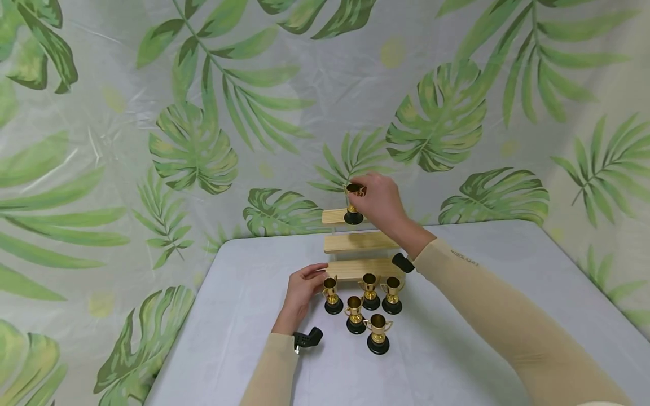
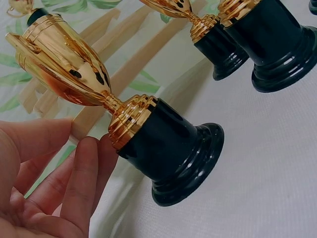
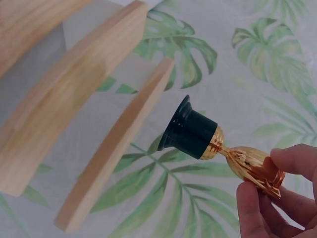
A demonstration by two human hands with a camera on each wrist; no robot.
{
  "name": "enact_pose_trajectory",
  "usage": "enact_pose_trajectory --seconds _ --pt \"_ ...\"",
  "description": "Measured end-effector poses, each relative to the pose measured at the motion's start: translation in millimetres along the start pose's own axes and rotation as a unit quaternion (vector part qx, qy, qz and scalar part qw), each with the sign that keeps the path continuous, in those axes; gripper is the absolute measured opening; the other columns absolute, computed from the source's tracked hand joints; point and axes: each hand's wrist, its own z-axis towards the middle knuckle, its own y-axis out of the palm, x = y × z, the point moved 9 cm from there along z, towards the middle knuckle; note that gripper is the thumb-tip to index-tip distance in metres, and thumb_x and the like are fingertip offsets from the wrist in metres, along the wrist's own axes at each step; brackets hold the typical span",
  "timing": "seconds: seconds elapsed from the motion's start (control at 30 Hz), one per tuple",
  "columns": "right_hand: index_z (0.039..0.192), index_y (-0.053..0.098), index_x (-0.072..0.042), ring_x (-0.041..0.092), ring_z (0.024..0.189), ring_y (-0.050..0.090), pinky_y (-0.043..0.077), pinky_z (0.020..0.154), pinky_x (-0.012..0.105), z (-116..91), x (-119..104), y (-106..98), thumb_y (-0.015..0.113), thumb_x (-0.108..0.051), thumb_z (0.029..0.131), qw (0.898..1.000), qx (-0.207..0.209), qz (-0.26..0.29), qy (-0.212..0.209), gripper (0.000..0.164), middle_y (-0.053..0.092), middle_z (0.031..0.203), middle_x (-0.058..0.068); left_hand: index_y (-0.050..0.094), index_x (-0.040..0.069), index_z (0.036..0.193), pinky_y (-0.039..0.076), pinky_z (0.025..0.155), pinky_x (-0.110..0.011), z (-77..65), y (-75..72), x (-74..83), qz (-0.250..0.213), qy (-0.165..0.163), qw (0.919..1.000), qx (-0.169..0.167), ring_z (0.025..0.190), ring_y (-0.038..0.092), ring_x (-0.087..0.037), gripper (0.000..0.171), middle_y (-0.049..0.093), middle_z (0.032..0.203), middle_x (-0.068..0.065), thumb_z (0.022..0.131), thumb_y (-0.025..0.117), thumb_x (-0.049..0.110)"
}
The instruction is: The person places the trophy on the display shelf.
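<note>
My right hand holds a small gold trophy cup by its bowl, thumb and fingers pinching near the rim. The cup's black base points at the top board of a three-tier wooden display stand, with a gap showing between them in the right wrist view. At the stand's left end, my left hand pinches the end of the lowest board between thumb and fingers. Right beside those fingers stands another trophy cup, upright on the table in the head view.
Several more gold trophy cups with black bases, among them a front one, stand in front of the stand on the white-covered table. The middle board lies between the other two. A leaf-patterned sheet hangs behind the table.
</note>
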Motion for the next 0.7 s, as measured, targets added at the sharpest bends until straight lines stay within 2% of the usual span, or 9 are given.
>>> enact_pose_trajectory --seconds 0.17,0.37,0.6,0.7 --pt "0.121 0.073 -0.007 0.024 0.081 0.066 0.055 0.066 0.039 13.8 -3.4 10.5 0.071 -0.023 0.093 1.000 -0.017 -0.010 0.014 0.033 0.069 0.108 0.012 0.073 0.005 0.119 0.058 0.073 -0.028 0.5 -1.8 -1.3 0.000 0.000 1.0000 0.002 0.089 0.071 -0.017 0.029 0.073 0.109 -0.014 0.090 0.076 0.008" --pt "0.119 0.074 -0.007 0.024 0.094 0.065 0.056 0.077 0.039 30.1 -3.0 28.9 0.071 -0.023 0.094 0.999 -0.033 -0.005 0.021 0.029 0.070 0.107 0.009 0.074 0.005 0.118 0.058 0.073 -0.028 -0.8 -3.6 0.1 -0.001 0.002 1.0000 0.005 0.088 0.071 -0.017 0.028 0.073 0.107 -0.013 0.090 0.076 0.007" --pt "0.119 0.074 -0.007 0.023 0.093 0.065 0.056 0.073 0.035 42.3 -0.2 44.0 0.073 -0.021 0.093 0.998 -0.044 -0.007 0.036 0.030 0.073 0.105 0.007 0.073 0.005 0.120 0.058 0.075 -0.029 1.3 -0.7 -0.8 0.004 0.005 1.0000 -0.006 0.092 0.071 -0.018 0.030 0.073 0.109 -0.012 0.090 0.077 0.010" --pt "0.122 0.073 -0.006 0.024 0.095 0.066 0.056 0.072 0.036 42.5 2.2 54.1 0.073 -0.020 0.093 0.997 -0.060 -0.004 0.040 0.032 0.072 0.111 0.009 0.073 0.005 0.120 0.058 0.076 -0.029 1.6 -0.6 -1.4 0.004 0.004 1.0000 -0.005 0.092 0.071 -0.018 0.031 0.073 0.109 -0.012 0.090 0.077 0.010"
